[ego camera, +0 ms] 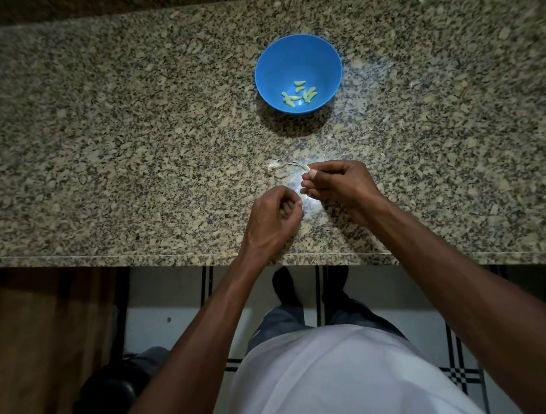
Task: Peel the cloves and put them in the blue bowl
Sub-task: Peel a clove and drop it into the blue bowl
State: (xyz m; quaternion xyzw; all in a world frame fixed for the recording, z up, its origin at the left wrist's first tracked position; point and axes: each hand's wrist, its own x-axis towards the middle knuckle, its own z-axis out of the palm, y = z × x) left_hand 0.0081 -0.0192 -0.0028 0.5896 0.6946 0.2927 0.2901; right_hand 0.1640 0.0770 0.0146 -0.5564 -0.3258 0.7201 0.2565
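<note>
A blue bowl [297, 59] stands on the speckled granite counter [131, 136], with several pale peeled cloves [299, 95] lying in its bottom. Nearer to me, my right hand [334, 183] pinches a small pale clove [313, 172] between thumb and fingertips. My left hand [274, 219] sits just below and to the left of it, fingers curled in; whether anything is inside them is hidden. A few thin dry skins [282, 168] lie on the counter just left of the right hand's fingertips.
The counter's front edge [171, 254] runs just below my wrists. Below it are a tiled floor, my feet and a dark object at the lower left [116, 389]. A bright light patch falls on the stone between my hands.
</note>
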